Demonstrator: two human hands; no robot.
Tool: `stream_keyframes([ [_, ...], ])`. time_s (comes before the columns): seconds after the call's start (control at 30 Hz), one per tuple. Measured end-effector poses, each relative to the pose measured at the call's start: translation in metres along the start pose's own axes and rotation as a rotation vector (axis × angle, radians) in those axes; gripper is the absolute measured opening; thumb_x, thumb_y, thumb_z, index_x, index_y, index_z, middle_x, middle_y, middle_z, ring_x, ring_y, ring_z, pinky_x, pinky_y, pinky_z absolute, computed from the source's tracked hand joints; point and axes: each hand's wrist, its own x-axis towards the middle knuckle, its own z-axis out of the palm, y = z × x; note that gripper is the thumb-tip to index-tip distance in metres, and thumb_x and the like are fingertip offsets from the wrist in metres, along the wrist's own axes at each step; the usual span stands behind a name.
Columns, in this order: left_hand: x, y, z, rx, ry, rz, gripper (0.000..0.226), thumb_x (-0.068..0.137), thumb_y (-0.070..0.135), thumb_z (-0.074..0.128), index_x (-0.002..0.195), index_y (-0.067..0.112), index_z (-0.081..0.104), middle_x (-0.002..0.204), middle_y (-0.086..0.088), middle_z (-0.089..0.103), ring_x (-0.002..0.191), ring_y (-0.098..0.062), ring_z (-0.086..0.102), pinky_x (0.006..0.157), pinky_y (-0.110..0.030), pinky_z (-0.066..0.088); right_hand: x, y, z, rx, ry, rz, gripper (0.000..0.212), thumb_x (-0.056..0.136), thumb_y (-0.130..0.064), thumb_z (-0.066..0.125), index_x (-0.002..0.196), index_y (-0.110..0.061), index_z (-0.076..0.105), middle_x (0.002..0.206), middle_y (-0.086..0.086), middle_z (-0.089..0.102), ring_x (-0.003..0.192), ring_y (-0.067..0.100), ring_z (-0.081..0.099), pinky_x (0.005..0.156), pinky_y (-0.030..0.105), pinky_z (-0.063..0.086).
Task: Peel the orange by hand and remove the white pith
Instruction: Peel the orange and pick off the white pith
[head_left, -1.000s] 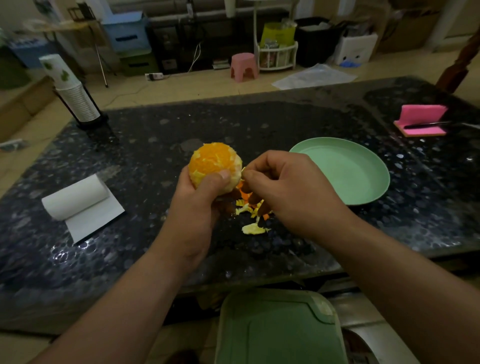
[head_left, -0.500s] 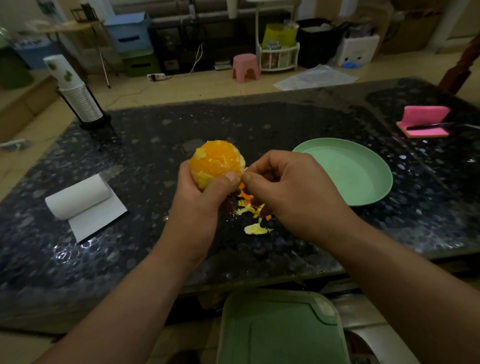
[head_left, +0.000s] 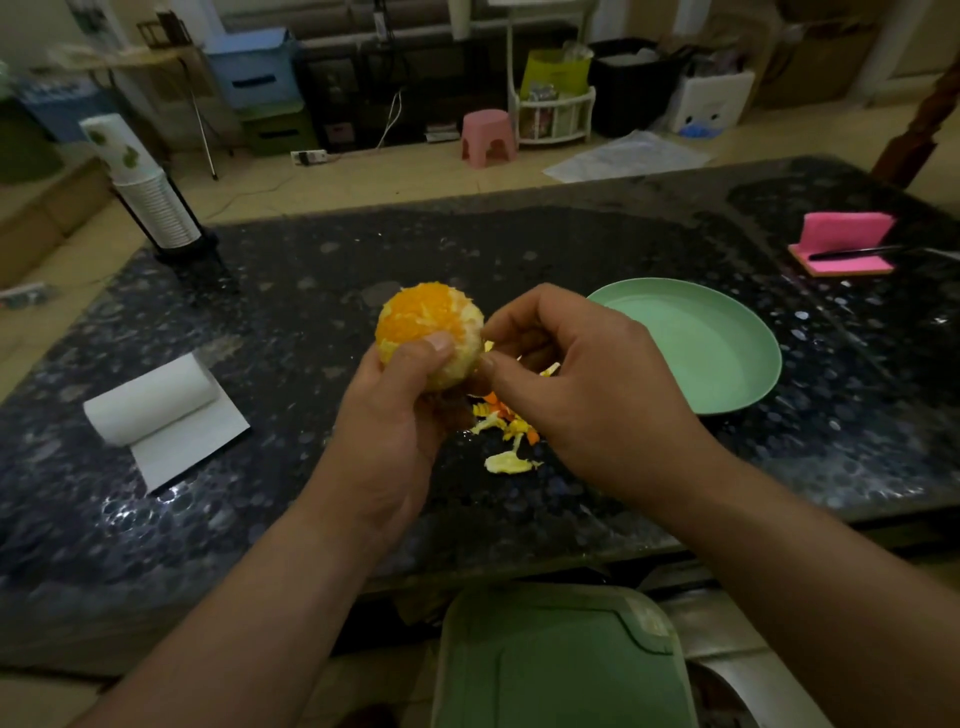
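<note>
Mostly peeled orange (head_left: 423, 325) held above the middle of the table (head_left: 311, 493), gripped from below by the left hand (head_left: 395, 415), thumb on its near side. Right hand (head_left: 582, 384) curled, thumb and forefinger pinching the orange's right edge. Peel scraps (head_left: 506, 436) beneath, green plate (head_left: 727, 343) to the right

The table (head_left: 311, 291) is dark, shiny and speckled; the green plate (head_left: 727, 364) looks smooth; the roll (head_left: 150, 400) is white paper.
</note>
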Motion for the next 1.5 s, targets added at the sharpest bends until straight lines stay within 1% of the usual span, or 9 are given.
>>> stream_keyframes([
  [0.1,-0.001,0.0,-0.001,0.039,-0.001,0.001,0.063,0.087,0.036,0.061,0.139,0.0,0.056,0.114,-0.017,0.073,0.09,-0.019,0.069,0.065,-0.027,0.054,0.0,-0.001,0.0,-0.082,0.027,-0.082,0.014,0.096,-0.027,0.078,0.108,-0.025,0.073,0.089,-0.013,0.072,0.083,0.007,0.068,0.068,0.022,0.057],
  [0.3,0.0,-0.003,-0.003,0.188,0.03,0.05,0.07,0.079,0.046,0.071,0.137,0.009,0.056,0.107,-0.007,0.074,0.089,-0.02,0.072,0.069,-0.031,0.051,0.003,0.005,0.001,-0.323,0.03,-0.261,0.009,0.099,-0.029,0.071,0.102,-0.021,0.073,0.089,-0.007,0.072,0.076,0.015,0.065,0.066,0.043,0.056],
  [0.57,0.002,-0.003,-0.003,0.242,0.033,0.067,0.078,0.072,0.053,0.072,0.136,0.014,0.056,0.109,-0.006,0.075,0.09,-0.018,0.074,0.069,-0.028,0.054,0.006,0.006,0.004,-0.454,0.045,-0.351,0.012,0.096,-0.024,0.062,0.088,-0.016,0.066,0.078,-0.003,0.063,0.065,0.02,0.055,0.056,0.043,0.049],
  [0.87,0.0,-0.006,-0.001,0.169,0.017,0.032,0.066,0.079,0.042,0.071,0.135,0.008,0.058,0.108,-0.007,0.072,0.091,-0.021,0.069,0.077,-0.041,0.052,0.005,0.005,0.006,-0.357,0.085,-0.31,0.011,0.09,-0.016,0.066,0.081,-0.016,0.059,0.074,-0.005,0.055,0.064,0.016,0.047,0.055,0.039,0.043],
  [0.97,0.0,-0.005,-0.001,0.12,0.007,0.006,0.058,0.088,0.034,0.062,0.137,0.003,0.057,0.109,-0.01,0.071,0.094,-0.023,0.069,0.077,-0.04,0.053,0.003,0.004,0.006,-0.292,0.087,-0.281,0.012,0.091,-0.016,0.068,0.082,-0.016,0.061,0.073,-0.004,0.056,0.064,0.014,0.048,0.055,0.037,0.044],
  [1.13,-0.001,-0.003,0.001,0.033,-0.016,-0.038,0.064,0.087,0.033,0.06,0.139,-0.003,0.055,0.111,-0.013,0.069,0.093,-0.024,0.067,0.072,-0.033,0.055,0.002,0.004,0.005,-0.196,0.09,-0.249,0.011,0.089,-0.014,0.071,0.082,-0.016,0.063,0.073,-0.006,0.056,0.064,0.013,0.051,0.056,0.034,0.045],
  [1.3,-0.002,0.0,0.002,-0.058,-0.02,-0.051,0.062,0.09,0.034,0.056,0.14,-0.002,0.056,0.121,-0.018,0.067,0.101,-0.03,0.061,0.074,-0.036,0.049,0.002,0.007,0.003,-0.188,0.106,-0.214,0.012,0.089,-0.014,0.071,0.082,-0.016,0.062,0.072,-0.005,0.057,0.064,0.015,0.052,0.056,0.04,0.047],
  [1.43,0.0,0.005,-0.002,-0.119,-0.058,-0.082,0.057,0.088,0.037,0.055,0.133,0.003,0.062,0.119,-0.019,0.067,0.089,-0.022,0.066,0.063,-0.027,0.052,0.003,0.009,-0.001,-0.149,0.097,-0.159,0.007,0.094,-0.018,0.069,0.088,-0.018,0.065,0.074,-0.006,0.061,0.067,0.015,0.058,0.059,0.043,0.051],
  [1.5,0.0,0.007,-0.003,-0.134,-0.071,-0.085,0.06,0.088,0.038,0.055,0.136,0.001,0.06,0.118,-0.018,0.067,0.086,-0.021,0.067,0.064,-0.027,0.05,0.002,0.008,0.0,-0.11,0.089,-0.119,0.005,0.099,-0.019,0.067,0.095,-0.021,0.068,0.078,-0.01,0.064,0.07,0.014,0.062,0.061,0.036,0.052],
])
